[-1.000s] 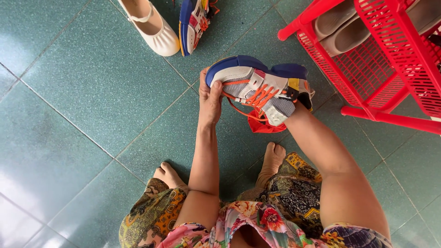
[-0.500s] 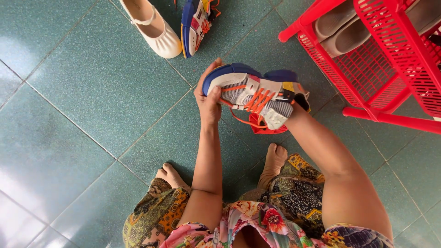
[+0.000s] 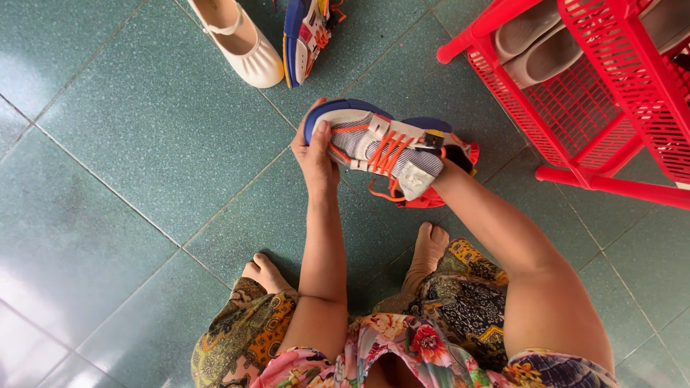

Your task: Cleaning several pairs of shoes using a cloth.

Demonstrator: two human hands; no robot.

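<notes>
Left hand point(image 3: 316, 154) is gripping the toe of a multicolour sneaker point(image 3: 384, 147), thumb on the white upper, fingers wrapped under the blue sole edge. Sneaker is being held above the green tiled floor point(image 3: 144, 144), lying on its side, orange laces point(image 3: 384, 152) facing the camera, blue sole pointing away. Right hand is sitting at the heel end, mostly hidden behind the shoe, so I cannot tell its grip; the forearm is running straight into the heel. A red-orange piece point(image 3: 424, 200) is showing just below the sneaker, too hidden to tell what it is. Red plastic shoe rack point(image 3: 575, 122) is standing at upper right, holding 2 beige slip-ons point(image 3: 535, 43) on its slatted shelf. On the floor at top, 1 cream strap shoe point(image 3: 241, 43) is lying just beside 1 matching multicolour sneaker point(image 3: 305, 32) tipped on its side.
</notes>
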